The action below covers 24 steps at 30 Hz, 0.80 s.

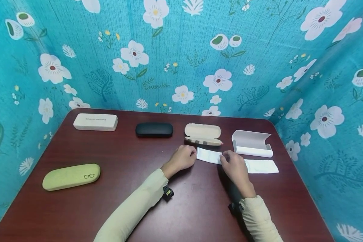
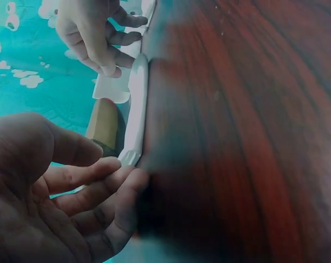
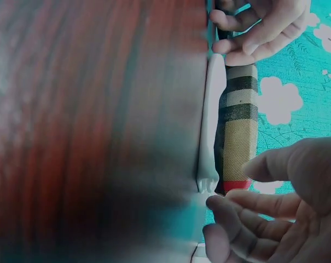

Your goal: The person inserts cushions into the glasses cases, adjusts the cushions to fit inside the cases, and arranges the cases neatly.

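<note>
A folded white cloth [image 1: 208,156] lies as a long strip on the table between both hands. At its left end is my left hand [image 1: 183,158], its fingertips touching or very close to the edge. My right hand [image 1: 235,168] is at the other end, palm inward, fingers loosely bent. In the right wrist view, the thumb [image 3: 263,167] stands apart from the fingers, and the cloth [image 3: 212,120] shows edge-on beside them. A second folded white cloth [image 1: 261,166] lies to the right, partly behind the right hand. Just behind the first cloth sits an open checked glasses case [image 1: 203,139].
An open white glasses case [image 1: 254,151] stands at the back right. Along the back are a black case [image 1: 154,129] and a white case [image 1: 95,122], both closed. A green glasses case [image 1: 71,177] lies at left. A flowered curtain [image 1: 175,67] hangs behind the table [image 1: 193,205].
</note>
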### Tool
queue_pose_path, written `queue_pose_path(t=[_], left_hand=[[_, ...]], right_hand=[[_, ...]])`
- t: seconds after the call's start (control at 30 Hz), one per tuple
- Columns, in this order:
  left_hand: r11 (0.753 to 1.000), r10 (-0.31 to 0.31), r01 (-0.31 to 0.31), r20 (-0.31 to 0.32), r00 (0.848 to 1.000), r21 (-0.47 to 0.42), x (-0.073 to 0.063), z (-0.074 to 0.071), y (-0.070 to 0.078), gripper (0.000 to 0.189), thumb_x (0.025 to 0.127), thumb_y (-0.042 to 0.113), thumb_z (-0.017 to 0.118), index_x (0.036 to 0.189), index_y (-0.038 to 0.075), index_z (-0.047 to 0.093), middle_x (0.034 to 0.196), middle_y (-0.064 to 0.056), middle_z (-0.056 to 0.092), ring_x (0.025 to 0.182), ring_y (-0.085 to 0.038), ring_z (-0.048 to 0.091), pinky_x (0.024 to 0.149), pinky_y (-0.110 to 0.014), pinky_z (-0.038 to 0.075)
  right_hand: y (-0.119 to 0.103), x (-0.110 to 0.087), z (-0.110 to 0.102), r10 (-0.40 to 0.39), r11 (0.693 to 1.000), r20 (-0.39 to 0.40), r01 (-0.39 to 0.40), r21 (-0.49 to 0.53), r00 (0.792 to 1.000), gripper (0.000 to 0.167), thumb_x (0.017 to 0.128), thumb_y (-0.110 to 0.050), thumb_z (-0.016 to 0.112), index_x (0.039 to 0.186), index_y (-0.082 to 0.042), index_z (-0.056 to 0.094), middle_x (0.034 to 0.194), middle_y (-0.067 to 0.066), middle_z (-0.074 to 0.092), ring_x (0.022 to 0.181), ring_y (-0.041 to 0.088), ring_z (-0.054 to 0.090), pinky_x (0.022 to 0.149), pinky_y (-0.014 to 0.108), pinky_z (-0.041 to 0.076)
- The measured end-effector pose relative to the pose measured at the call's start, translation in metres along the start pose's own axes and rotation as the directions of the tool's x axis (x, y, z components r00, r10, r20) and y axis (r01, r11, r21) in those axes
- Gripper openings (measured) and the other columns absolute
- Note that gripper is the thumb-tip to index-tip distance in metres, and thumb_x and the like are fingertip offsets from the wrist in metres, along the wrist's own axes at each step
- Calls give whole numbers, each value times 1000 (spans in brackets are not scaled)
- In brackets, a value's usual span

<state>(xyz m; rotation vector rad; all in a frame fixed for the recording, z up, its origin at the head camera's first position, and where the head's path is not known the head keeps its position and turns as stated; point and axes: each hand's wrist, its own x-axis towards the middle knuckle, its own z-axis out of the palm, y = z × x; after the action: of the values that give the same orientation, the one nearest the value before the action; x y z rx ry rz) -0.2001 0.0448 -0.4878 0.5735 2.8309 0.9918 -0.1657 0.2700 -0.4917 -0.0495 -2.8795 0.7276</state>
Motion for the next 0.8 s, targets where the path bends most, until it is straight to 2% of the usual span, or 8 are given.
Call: queue_pose_path(t=[0.1,0.2,0.27,0.4,0.5,0.63,0.8], left_hand=[[999,-13,13,-1,1000,40,5,0,4,27,95,13,56,69,17,62,74,3,61,71,-15,57,69,-34,51],[995,-56,54,17,998,88,8,-1,10,33,96,16,56,63,16,54,78,-1,59,70,-15,55,66,-36,50],[987,-94,90,26,995,133,9,0,13,33,96,18,55,63,15,55,84,-3,60,74,-17,59,66,-39,52],[964,-144,137,13,990,226,11,6,21,26,96,20,56,74,12,66,94,-6,64,83,-25,68,69,-45,56],[950,-151,145,-1,989,276,12,13,26,23,96,20,56,82,10,70,97,-9,66,84,-29,70,68,-47,57],[935,-140,143,-31,990,323,13,20,31,19,94,18,59,83,11,72,93,-10,67,82,-28,71,63,-47,57],[910,-104,136,-101,989,392,14,28,37,12,89,19,67,82,13,74,86,-9,69,80,-26,73,61,-44,57]], right_hand=[[0,3,0,29,999,21,-29,-15,999,27,97,-20,63,106,3,72,94,18,75,90,35,70,77,52,53],[-1,6,0,46,998,45,-44,-47,998,28,96,-20,64,106,4,72,94,20,75,91,37,70,76,53,53],[-1,8,0,44,997,60,-39,-72,997,27,95,-20,66,104,4,74,94,20,74,90,38,70,75,54,54],[-4,9,0,11,992,81,-1,-124,997,27,93,-21,69,101,4,75,92,23,70,90,42,68,73,55,53],[-7,7,1,-2,989,83,14,-144,997,25,92,-20,71,97,4,75,89,23,67,88,43,68,71,56,53],[-7,6,3,9,990,85,2,-138,996,22,92,-18,70,84,1,74,80,19,66,77,39,67,65,54,51],[-7,7,5,47,992,83,-36,-119,995,30,94,-19,66,68,-5,63,68,12,62,63,31,62,56,48,47]])
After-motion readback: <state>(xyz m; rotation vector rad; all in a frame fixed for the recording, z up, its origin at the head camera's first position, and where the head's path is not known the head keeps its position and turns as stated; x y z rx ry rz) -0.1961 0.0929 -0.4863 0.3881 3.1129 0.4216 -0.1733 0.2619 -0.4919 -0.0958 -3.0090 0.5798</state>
